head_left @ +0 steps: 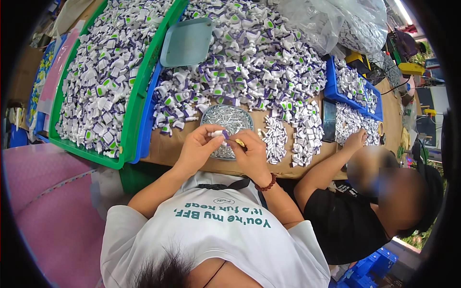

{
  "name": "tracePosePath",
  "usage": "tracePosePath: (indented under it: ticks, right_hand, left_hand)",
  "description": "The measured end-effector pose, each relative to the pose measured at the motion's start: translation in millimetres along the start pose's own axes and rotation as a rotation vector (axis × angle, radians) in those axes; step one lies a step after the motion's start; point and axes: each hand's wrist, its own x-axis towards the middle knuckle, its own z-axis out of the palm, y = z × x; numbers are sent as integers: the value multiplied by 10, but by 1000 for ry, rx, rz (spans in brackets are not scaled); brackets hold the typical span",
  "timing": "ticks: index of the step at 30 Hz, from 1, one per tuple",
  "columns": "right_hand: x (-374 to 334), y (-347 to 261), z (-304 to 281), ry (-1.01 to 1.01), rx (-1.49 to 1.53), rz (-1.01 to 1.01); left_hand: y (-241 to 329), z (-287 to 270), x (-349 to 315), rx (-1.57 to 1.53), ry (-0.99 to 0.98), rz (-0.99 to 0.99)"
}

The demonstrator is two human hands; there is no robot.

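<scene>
Between the fingertips of my left hand (198, 146) is a small white-and-purple plastic part (218, 134), pinched with its purple end to the right. My right hand (251, 152) meets it there, thumb and forefinger closed at the purple end. A small gold-coloured item (239, 142) shows at those fingers; whether it is held or worn I cannot tell. Just beyond both hands sits a round tray (204, 116) filled with thin silvery pieces (228, 118). Small white parts (275, 141) lie in a bunch to the right of my right hand.
A heap of white-and-purple parts (249, 53) covers the far table, with a pale empty tray (186, 43) on it. At left stands a full green crate (126, 115). A blue bin (331, 79) is at right, near a co-worker's hand (356, 139). Clear plastic bags (312, 19) lie behind.
</scene>
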Motion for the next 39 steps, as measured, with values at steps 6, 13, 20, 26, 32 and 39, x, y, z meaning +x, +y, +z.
tracePosePath:
  ticks: [6,13,20,26,32,39]
  right_hand:
    - [-58,94,72,29,248,253]
    - [-10,274,-113,-78,122,272]
    - [-51,874,-700,-108,-887,152]
    - [-44,974,-558,-71,-852,153]
    - [172,308,-531,-228,-120,376]
    - [169,241,-283,-303,49,73]
  left_hand:
    - [-43,-17,30,-26,-69,-3]
    - [-104,-48,77,-12,-56,-31]
    - [-96,-7,105,-136,-7,-126]
    - [-111,-35,63,-119,-40,-141]
    - [-79,-53,89,-151,-73,-271]
    - [-44,-77,51,-169,-51,-298]
